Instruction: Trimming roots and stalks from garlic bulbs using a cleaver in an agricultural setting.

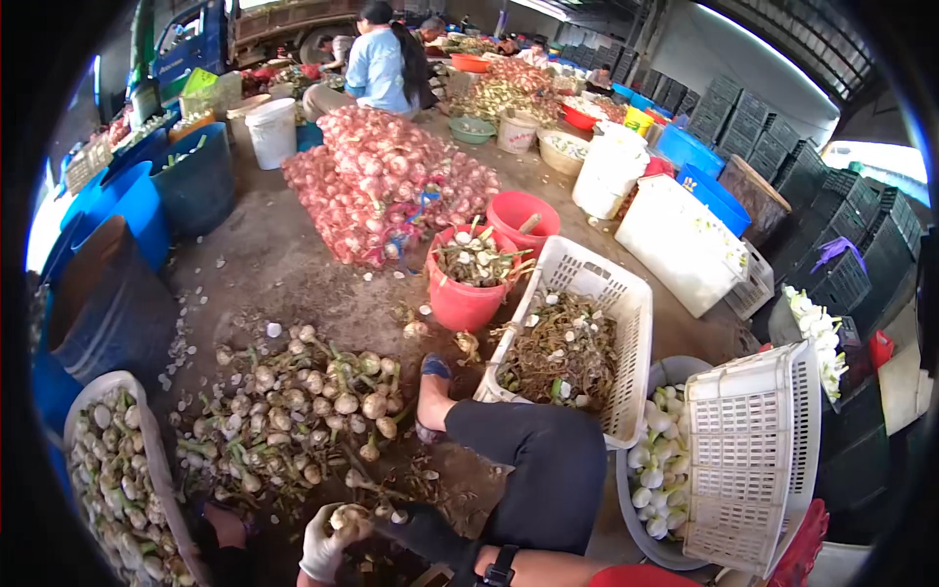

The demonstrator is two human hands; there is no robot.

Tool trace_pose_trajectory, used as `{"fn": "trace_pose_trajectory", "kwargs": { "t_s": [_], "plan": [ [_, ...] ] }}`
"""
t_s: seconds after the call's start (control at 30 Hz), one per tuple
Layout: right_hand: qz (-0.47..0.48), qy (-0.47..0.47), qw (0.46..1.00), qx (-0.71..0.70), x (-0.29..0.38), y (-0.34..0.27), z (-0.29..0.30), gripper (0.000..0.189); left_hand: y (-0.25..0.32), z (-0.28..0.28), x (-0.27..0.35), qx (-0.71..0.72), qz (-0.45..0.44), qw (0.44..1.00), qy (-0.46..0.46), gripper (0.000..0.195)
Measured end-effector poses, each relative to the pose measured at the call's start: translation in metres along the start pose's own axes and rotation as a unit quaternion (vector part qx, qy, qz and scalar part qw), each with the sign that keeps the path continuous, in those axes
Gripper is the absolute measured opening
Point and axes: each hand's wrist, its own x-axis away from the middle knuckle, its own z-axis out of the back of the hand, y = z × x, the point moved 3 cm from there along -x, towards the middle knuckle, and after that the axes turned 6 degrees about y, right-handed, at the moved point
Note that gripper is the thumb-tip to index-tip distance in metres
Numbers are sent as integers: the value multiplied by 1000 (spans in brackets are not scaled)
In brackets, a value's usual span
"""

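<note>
My left hand [323, 544], in a white glove, grips a garlic bulb [351, 519] low in the picture. Close to its right side is my right hand [429, 533], in a black glove, with a dark watch on the wrist. A pale cut piece [399, 516] shows at the right fingertips; whether that hand grips it or a tool is hidden. Beyond both hands, a heap of untrimmed garlic [293, 411] with stems and roots spreads over the floor. One loose bulb [356, 478] lies just past the hands.
A white crate [638, 323] holds roots and trimmings. Peeled bulbs fill a grey tub [637, 539] beside a tilted white basket [752, 447]. At left stands a tub of garlic [150, 447]. Red buckets [466, 304] and netted garlic sacks [389, 183] are ahead. Another person [378, 62] sits farther off.
</note>
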Motion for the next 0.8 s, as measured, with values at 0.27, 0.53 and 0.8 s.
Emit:
{"fn": "trace_pose_trajectory", "kwargs": {
  "t_s": [0.27,0.53,0.8],
  "plan": [
    [32,-88,994,-62,22,-63,-2,22,64,-3,108,81,-83,985,128,97],
    [402,-231,861,207,69,-180,26,23,121,-5,187,-142,-163,936,277,82],
    [414,-274,854,154,82,-208,9,20,140,-22,189,-276,-251,874,310,71]
  ]
}}
